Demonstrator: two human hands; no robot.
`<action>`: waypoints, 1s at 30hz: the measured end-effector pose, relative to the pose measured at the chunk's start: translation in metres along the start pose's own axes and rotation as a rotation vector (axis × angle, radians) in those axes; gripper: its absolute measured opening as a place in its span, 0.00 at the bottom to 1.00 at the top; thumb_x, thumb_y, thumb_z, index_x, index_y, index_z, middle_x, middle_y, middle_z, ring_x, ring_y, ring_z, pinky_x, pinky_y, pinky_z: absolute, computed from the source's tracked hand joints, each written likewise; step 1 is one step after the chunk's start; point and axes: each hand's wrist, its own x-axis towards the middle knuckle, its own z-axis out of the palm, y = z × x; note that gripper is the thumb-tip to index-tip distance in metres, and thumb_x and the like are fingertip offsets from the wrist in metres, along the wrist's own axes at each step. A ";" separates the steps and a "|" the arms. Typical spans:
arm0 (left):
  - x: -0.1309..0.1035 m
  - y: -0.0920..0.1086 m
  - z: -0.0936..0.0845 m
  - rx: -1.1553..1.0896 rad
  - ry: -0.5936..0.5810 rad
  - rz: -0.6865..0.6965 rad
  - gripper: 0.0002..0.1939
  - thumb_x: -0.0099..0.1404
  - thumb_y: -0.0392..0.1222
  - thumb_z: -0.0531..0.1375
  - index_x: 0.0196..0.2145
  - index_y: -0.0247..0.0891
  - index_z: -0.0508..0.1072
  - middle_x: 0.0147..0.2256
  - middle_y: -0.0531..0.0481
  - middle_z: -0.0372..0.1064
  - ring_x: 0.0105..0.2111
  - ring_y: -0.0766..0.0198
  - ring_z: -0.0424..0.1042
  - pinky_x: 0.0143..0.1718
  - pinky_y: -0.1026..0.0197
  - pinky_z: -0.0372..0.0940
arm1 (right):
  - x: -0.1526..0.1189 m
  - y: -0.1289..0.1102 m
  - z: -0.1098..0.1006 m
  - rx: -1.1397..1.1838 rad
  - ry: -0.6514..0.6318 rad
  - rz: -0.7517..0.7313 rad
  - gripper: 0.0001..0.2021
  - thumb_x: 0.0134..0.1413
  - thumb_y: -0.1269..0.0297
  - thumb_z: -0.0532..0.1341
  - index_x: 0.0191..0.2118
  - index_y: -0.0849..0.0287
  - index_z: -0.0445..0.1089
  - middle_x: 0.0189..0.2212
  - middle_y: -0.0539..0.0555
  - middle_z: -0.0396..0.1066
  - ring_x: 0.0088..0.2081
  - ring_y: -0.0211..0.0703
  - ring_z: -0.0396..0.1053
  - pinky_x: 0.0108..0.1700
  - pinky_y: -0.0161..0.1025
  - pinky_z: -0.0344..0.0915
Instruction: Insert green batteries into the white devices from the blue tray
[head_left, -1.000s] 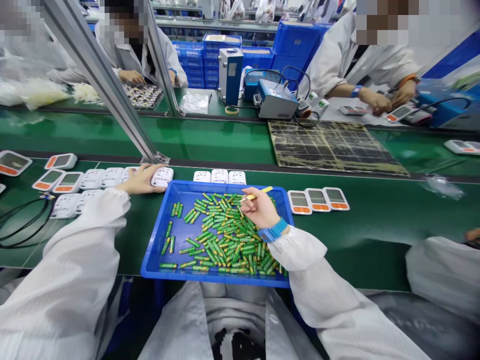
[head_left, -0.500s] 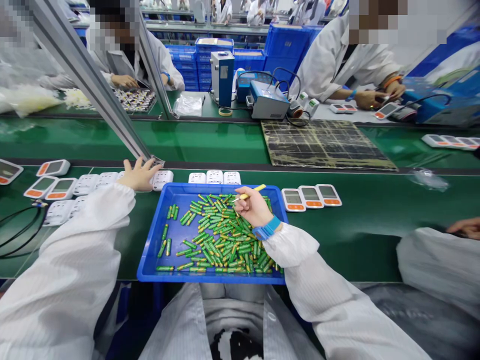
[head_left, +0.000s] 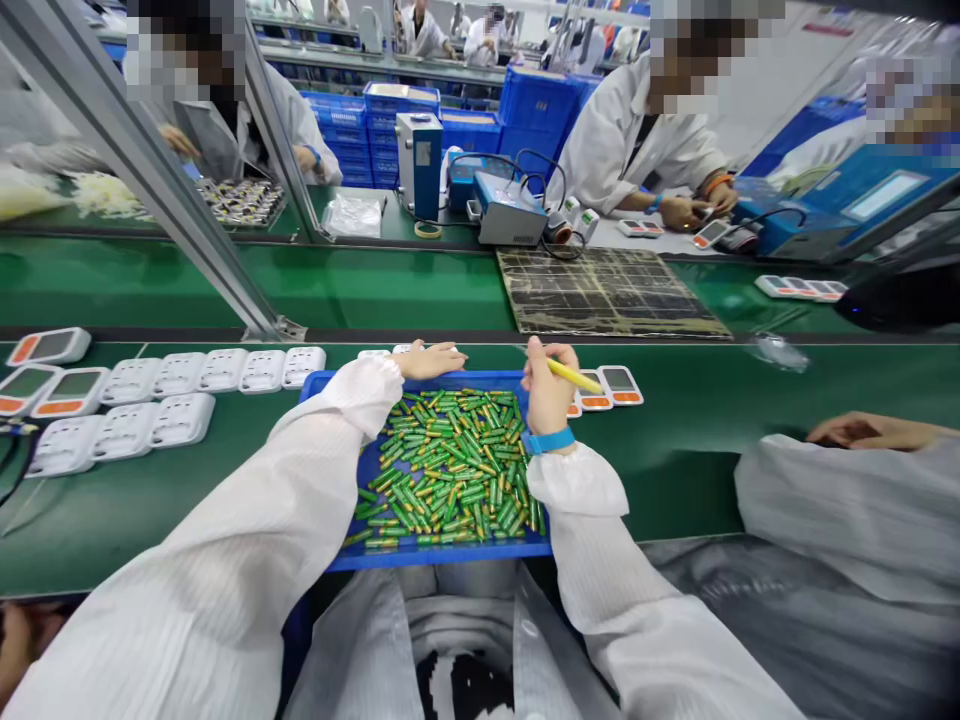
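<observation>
My left hand (head_left: 431,361) lies with fingers stretched out to the right over the far rim of a blue tray (head_left: 442,553), covering part of some white devices (head_left: 373,353) behind it. My right hand (head_left: 549,395), at the tray's far right corner, grips a slim yellow-handled tool (head_left: 574,375) with a thin tip. Many green batteries with gold-coloured ends (head_left: 450,465) fill the tray in a loose layer. My left sleeve hides the tray's left side. Just right of my right hand stand display units with orange strips (head_left: 621,385), partly covered by the hand and tool.
White devices with their backs up (head_left: 180,418) form two rows at left, beside display units (head_left: 71,390). A metal post (head_left: 259,310) meets the bench behind them. A dark scratched board (head_left: 607,290) lies beyond. A co-worker's sleeve (head_left: 825,510) is at right.
My left hand has moved right, from the devices left of the tray to its far rim. My right hand has moved right, off the batteries, still holding the yellow-handled tool. The camera view has shifted.
</observation>
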 end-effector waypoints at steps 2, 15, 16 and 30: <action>-0.009 -0.014 -0.002 -0.002 -0.017 -0.001 0.29 0.72 0.54 0.37 0.65 0.50 0.58 0.69 0.50 0.49 0.71 0.55 0.41 0.65 0.30 0.27 | 0.015 0.001 -0.024 -0.139 -0.035 -0.074 0.17 0.49 0.47 0.67 0.32 0.54 0.64 0.22 0.43 0.68 0.17 0.31 0.57 0.20 0.30 0.55; -0.061 -0.069 -0.013 0.010 0.005 -0.084 0.28 0.73 0.53 0.37 0.59 0.49 0.67 0.69 0.51 0.48 0.70 0.54 0.43 0.65 0.30 0.27 | 0.055 0.015 -0.107 -1.539 -0.928 -0.431 0.09 0.46 0.67 0.61 0.35 0.57 0.63 0.50 0.67 0.70 0.54 0.65 0.64 0.51 0.57 0.57; -0.060 -0.066 -0.012 0.013 0.022 -0.098 0.27 0.73 0.52 0.38 0.58 0.50 0.69 0.69 0.52 0.50 0.70 0.53 0.44 0.65 0.29 0.27 | 0.056 0.015 -0.106 -1.545 -0.940 -0.431 0.08 0.45 0.68 0.61 0.34 0.56 0.63 0.46 0.65 0.72 0.51 0.62 0.67 0.51 0.57 0.57; -0.098 0.021 0.033 -0.509 0.744 0.058 0.49 0.56 0.63 0.65 0.68 0.46 0.51 0.66 0.38 0.54 0.67 0.43 0.48 0.66 0.39 0.40 | 0.051 -0.022 -0.024 -0.131 -0.284 -0.046 0.22 0.29 0.64 0.77 0.24 0.52 0.60 0.29 0.49 0.74 0.34 0.43 0.74 0.32 0.40 0.72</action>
